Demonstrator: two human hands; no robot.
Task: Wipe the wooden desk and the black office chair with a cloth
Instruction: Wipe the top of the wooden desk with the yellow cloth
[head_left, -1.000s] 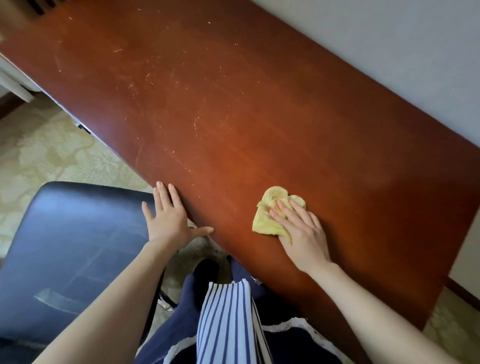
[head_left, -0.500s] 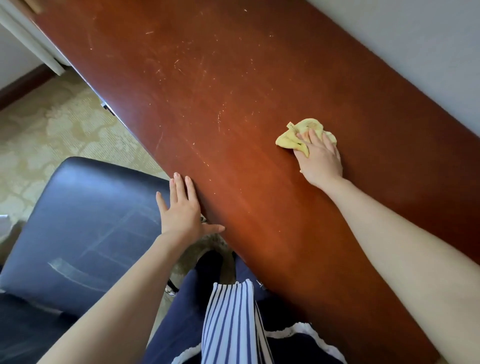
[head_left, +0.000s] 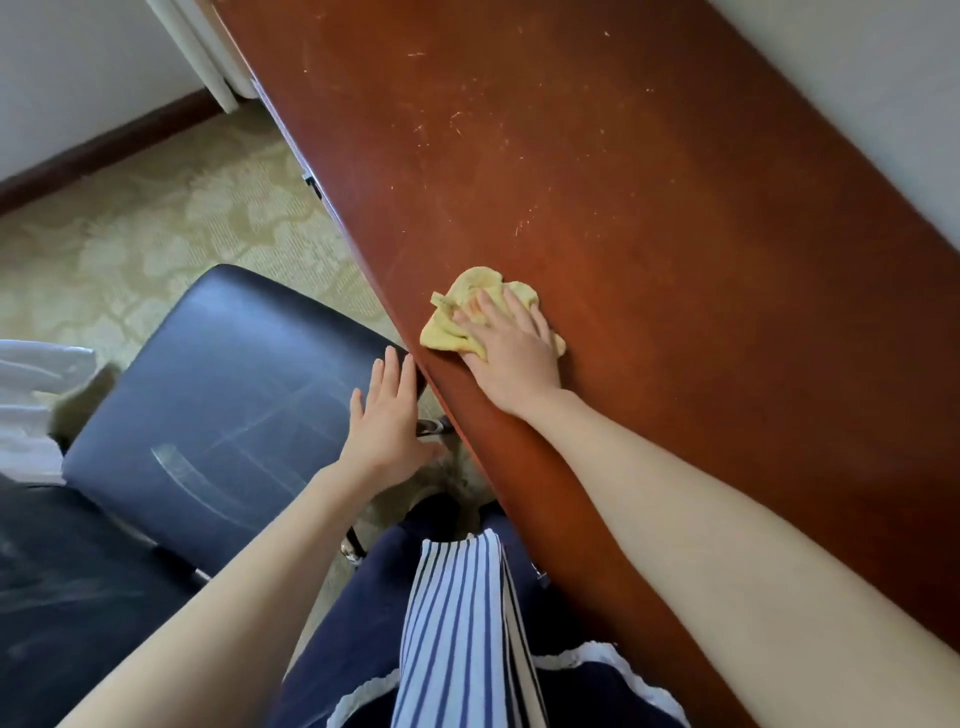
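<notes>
The right hand (head_left: 511, 353) covered much of the yellow cloth (head_left: 457, 317); the wooden desk (head_left: 649, 208) ran off the top and right edges, the black office chair (head_left: 208, 405) off lower left.

Place: a furnished room, like a hotel room or home study.
Desk: a long reddish-brown wooden desk (head_left: 649, 260) runs diagonally from top centre to lower right, set against a plain pale wall (head_left: 883, 104) at upper right.
Seat: a black padded office chair (head_left: 223, 410) with metal fittings stands beside the desk at centre left.
Floor: beige carpet (head_left: 156, 223) with a leafy woven pattern, upper left.
Edges: a dark wooden baseboard (head_left: 104, 150) under a white wall at far upper left.
</notes>
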